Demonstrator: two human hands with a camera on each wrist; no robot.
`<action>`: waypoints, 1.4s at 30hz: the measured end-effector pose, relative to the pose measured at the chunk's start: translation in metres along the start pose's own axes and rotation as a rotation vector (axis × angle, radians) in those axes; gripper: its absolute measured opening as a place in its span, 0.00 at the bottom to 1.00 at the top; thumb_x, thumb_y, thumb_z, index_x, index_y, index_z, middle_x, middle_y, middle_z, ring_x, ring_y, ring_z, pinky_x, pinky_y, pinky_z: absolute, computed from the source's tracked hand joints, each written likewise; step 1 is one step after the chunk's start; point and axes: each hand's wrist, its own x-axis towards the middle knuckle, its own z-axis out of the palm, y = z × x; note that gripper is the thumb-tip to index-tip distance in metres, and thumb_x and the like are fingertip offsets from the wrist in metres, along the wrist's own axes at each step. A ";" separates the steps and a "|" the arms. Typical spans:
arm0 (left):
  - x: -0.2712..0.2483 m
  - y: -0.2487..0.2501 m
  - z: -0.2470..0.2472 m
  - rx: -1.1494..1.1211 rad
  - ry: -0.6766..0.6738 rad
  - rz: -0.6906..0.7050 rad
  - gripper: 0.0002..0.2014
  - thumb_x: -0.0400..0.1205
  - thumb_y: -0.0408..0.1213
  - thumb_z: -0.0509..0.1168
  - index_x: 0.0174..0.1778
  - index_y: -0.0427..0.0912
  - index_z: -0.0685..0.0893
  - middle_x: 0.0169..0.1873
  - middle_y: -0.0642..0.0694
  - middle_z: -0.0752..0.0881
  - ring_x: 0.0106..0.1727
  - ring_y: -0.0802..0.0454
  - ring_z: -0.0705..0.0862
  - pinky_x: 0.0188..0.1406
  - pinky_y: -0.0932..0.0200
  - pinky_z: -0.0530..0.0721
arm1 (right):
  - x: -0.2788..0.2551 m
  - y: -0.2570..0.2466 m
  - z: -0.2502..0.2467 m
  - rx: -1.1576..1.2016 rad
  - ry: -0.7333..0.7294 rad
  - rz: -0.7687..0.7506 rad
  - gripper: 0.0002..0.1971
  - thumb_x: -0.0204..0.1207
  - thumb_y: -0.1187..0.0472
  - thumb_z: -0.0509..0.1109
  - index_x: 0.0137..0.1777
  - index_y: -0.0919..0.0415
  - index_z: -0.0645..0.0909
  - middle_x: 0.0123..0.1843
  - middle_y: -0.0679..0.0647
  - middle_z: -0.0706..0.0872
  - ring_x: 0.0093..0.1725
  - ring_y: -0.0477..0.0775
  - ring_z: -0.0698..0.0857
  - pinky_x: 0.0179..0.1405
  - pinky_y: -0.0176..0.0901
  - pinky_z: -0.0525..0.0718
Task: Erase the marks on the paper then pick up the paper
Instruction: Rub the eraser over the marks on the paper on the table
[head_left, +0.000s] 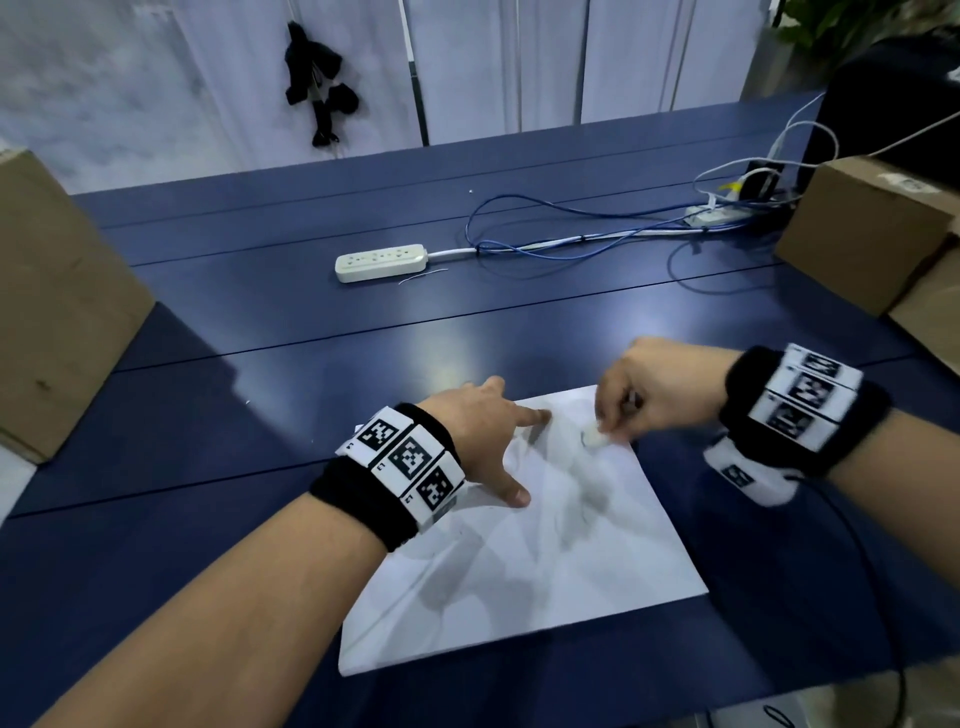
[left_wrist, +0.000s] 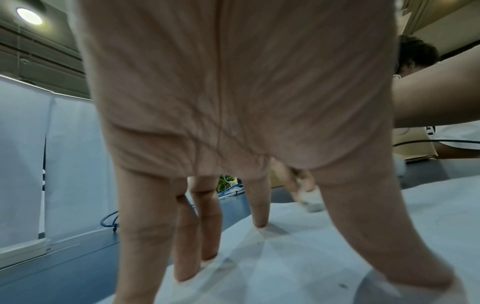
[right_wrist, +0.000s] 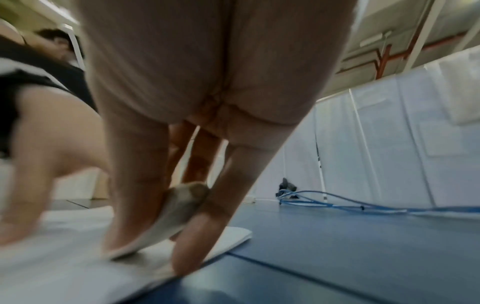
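Note:
A white sheet of paper (head_left: 524, 561) lies flat on the blue table (head_left: 260, 322), with faint pencil marks (head_left: 584, 441) near its far edge. My left hand (head_left: 498, 441) spreads straight fingers (left_wrist: 259, 207) on the paper's far left part and presses it down. My right hand (head_left: 639, 400) pinches a small white eraser (head_left: 595, 435) between thumb and fingers, its tip on the paper near the far right corner. In the right wrist view the eraser (right_wrist: 168, 220) is worn and slanted against the paper (right_wrist: 64, 273). The left wrist view shows the eraser (left_wrist: 310, 202) beyond my fingers, blurred.
A white power strip (head_left: 381, 262) and blue cables (head_left: 571, 239) lie farther back on the table. Cardboard boxes stand at the left (head_left: 57, 312) and right (head_left: 872, 228) edges. A black cable (head_left: 852, 545) trails from my right wrist.

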 end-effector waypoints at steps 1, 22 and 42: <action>0.001 0.000 0.001 -0.002 0.001 0.000 0.51 0.69 0.67 0.74 0.84 0.69 0.54 0.61 0.45 0.70 0.62 0.42 0.77 0.56 0.48 0.82 | -0.006 -0.002 0.003 0.031 -0.060 -0.015 0.05 0.65 0.52 0.82 0.39 0.49 0.91 0.41 0.44 0.92 0.36 0.41 0.85 0.43 0.38 0.84; -0.001 0.001 0.000 0.004 -0.009 -0.008 0.50 0.69 0.67 0.74 0.84 0.69 0.53 0.62 0.45 0.70 0.63 0.42 0.75 0.55 0.48 0.81 | 0.004 0.005 0.001 -0.024 0.030 0.031 0.12 0.64 0.42 0.78 0.39 0.49 0.90 0.37 0.44 0.91 0.38 0.44 0.86 0.42 0.39 0.84; -0.003 0.003 -0.002 0.006 -0.017 -0.008 0.49 0.70 0.66 0.74 0.84 0.70 0.55 0.62 0.44 0.70 0.63 0.41 0.76 0.57 0.48 0.81 | 0.013 0.015 -0.006 -0.057 0.163 0.076 0.11 0.67 0.45 0.80 0.43 0.51 0.92 0.34 0.43 0.87 0.34 0.40 0.81 0.40 0.31 0.78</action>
